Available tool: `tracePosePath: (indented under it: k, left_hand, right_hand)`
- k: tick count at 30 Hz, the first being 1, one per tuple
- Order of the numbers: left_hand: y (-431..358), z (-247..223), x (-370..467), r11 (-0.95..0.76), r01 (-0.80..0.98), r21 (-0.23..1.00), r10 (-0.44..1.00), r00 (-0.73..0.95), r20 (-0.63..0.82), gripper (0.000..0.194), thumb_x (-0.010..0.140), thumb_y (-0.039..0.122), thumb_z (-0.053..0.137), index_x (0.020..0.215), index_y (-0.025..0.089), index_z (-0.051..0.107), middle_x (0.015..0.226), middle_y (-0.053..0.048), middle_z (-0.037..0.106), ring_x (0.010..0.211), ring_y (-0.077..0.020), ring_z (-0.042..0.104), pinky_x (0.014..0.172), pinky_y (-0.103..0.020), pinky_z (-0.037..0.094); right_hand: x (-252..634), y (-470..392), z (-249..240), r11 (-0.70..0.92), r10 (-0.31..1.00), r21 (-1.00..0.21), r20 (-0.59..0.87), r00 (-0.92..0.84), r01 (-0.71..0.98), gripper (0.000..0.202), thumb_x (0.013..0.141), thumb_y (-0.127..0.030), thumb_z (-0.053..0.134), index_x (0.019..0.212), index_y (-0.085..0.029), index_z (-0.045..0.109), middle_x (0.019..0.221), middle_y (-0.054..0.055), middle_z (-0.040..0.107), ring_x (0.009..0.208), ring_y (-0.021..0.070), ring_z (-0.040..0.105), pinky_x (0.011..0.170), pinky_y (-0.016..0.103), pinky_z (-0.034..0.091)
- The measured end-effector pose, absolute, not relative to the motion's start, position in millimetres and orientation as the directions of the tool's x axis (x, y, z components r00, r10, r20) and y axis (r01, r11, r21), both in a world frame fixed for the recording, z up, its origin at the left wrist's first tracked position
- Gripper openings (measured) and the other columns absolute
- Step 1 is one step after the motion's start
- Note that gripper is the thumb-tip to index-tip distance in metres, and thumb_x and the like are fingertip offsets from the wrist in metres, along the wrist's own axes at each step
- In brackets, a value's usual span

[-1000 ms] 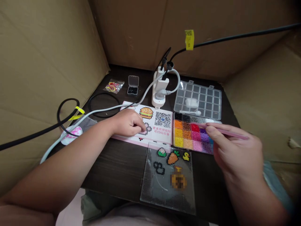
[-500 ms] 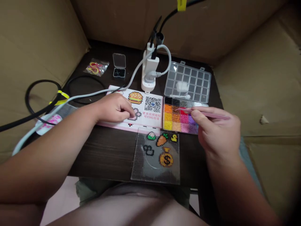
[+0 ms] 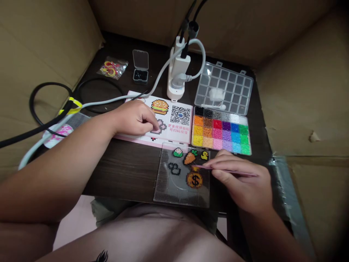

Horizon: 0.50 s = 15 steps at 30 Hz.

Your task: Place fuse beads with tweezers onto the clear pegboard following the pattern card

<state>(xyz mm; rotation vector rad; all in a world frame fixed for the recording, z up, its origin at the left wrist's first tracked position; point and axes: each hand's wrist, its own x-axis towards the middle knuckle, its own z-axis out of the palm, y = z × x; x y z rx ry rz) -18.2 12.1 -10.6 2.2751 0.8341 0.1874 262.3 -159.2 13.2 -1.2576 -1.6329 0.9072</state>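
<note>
My left hand [image 3: 135, 118] rests on a printed pattern sheet [image 3: 166, 137], fingers curled and the index fingertip on a grey-pink paw picture [image 3: 161, 126]. In my right hand [image 3: 244, 182] is a pair of pink tweezers [image 3: 205, 167]. Their tips are over the clear pegboard [image 3: 167, 191], close to the top of an orange bead money bag [image 3: 194, 180]. Any bead in the tips is too small to make out. Also on the board are a bead carrot [image 3: 190, 158], a yellow duck [image 3: 204, 155], a green-and-white figure [image 3: 178, 152] and a black bead outline [image 3: 174, 169].
Behind my right hand lies a compartment box of coloured beads [image 3: 226, 125], its clear lid [image 3: 203, 85] folded back. A power strip [image 3: 175, 92] with cables stands behind the sheet. Farther left are a small black-bead box [image 3: 140, 75] and a plastic bag [image 3: 113, 68]. Cardboard walls surround the table.
My right hand has moved with the tweezers from the bead box down and toward me, over the pegboard. My left hand keeps its place on the sheet. The view has shifted slightly.
</note>
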Motion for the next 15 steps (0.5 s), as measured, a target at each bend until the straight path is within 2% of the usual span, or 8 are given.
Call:
tracePosePath:
  k: [5, 8, 15]
  left_hand:
    - [12, -13, -19, -0.58, 0.479, 0.658, 0.605, 0.795, -0.046, 0.029, 0.073, 0.015, 0.056, 0.084, 0.024, 0.081, 0.087, 0.0, 0.08, 0.084, -0.015, 0.071, 0.078, -0.026, 0.05]
    - [12, -14, -20, -0.608, 0.445, 0.658, 0.589, 0.808, -0.004, 0.031, 0.072, 0.013, 0.054, 0.083, 0.025, 0.081, 0.086, 0.0, 0.08, 0.08, -0.014, 0.072, 0.074, -0.025, 0.051]
    - [11, -12, -20, -0.652, 0.435, 0.621, 0.558, 0.83, 0.003, 0.035, 0.072, 0.01, 0.052, 0.084, 0.024, 0.081, 0.084, 0.0, 0.08, 0.073, -0.0129, 0.071, 0.069, -0.025, 0.05]
  right_hand:
    - [259, -160, 4, 0.267, 0.96, -0.905, 0.221, -0.171, 0.33, 0.024, 0.079, -0.006, 0.071, 0.085, -0.028, 0.079, 0.081, -0.001, 0.079, 0.071, 0.0161, 0.073, 0.076, 0.032, 0.058]
    - [257, -158, 4, 0.288, 0.953, -0.891, 0.231, -0.197, 0.35, 0.021, 0.08, -0.007, 0.07, 0.084, -0.026, 0.079, 0.079, -0.001, 0.079, 0.072, 0.0162, 0.074, 0.072, 0.029, 0.06]
    - [260, -154, 0, 0.349, 0.934, -0.853, 0.283, -0.22, 0.387, 0.021, 0.081, -0.009, 0.07, 0.086, -0.028, 0.078, 0.081, -0.003, 0.079, 0.073, 0.0149, 0.075, 0.075, 0.025, 0.062]
